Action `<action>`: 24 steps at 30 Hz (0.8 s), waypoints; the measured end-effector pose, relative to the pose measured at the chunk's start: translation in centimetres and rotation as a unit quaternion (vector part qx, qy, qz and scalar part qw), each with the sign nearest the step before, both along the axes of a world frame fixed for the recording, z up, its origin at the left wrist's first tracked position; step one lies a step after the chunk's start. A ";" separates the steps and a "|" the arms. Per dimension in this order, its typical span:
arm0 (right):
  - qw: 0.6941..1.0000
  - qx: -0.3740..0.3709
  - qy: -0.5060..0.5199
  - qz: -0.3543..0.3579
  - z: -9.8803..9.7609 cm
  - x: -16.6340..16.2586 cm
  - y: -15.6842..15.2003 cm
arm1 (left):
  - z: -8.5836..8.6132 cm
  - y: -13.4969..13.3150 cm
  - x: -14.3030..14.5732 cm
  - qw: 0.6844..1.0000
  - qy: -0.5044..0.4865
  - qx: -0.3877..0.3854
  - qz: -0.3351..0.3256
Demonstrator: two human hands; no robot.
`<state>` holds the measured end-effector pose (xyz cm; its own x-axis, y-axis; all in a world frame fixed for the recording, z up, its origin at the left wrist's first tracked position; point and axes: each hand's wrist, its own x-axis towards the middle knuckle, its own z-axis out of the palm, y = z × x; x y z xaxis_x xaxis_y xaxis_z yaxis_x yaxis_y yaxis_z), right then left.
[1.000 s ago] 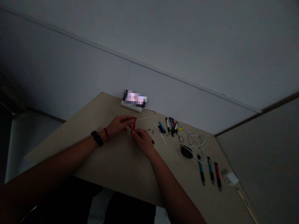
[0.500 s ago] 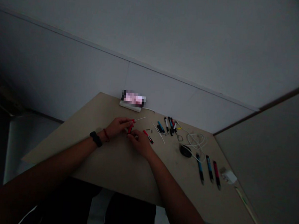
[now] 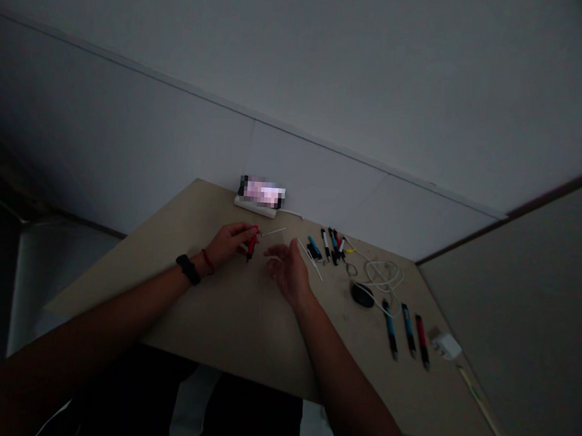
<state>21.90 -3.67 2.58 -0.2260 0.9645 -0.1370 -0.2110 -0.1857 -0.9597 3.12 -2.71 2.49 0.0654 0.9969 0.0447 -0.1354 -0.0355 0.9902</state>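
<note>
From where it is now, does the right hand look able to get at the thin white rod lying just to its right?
Probably yes. The right hand hovers open over the table, and the thin white rod lies bare right beside it, with nothing on top. The cluster of pens sits farther back, out of the way.

Dim, underexposed view with dark vignetted corners, wide-angle bending at the edges, and fine detail murky.

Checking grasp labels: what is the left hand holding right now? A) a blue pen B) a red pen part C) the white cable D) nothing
B: the left hand pinches a red pen part at its fingers, above the table; the right hand is off it.
</note>
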 end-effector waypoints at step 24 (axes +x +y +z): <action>0.978 -0.082 0.193 0.014 1.9 1.0 0.2 | -0.1 -0.1 0.2 1.000 -0.001 0.006 -0.003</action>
<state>22.91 -3.49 4.48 -0.3167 0.9294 -0.1892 -0.5444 -0.3415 -0.7662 3.29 -2.77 2.43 0.0719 0.9958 0.0564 -0.1375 -0.0461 0.9894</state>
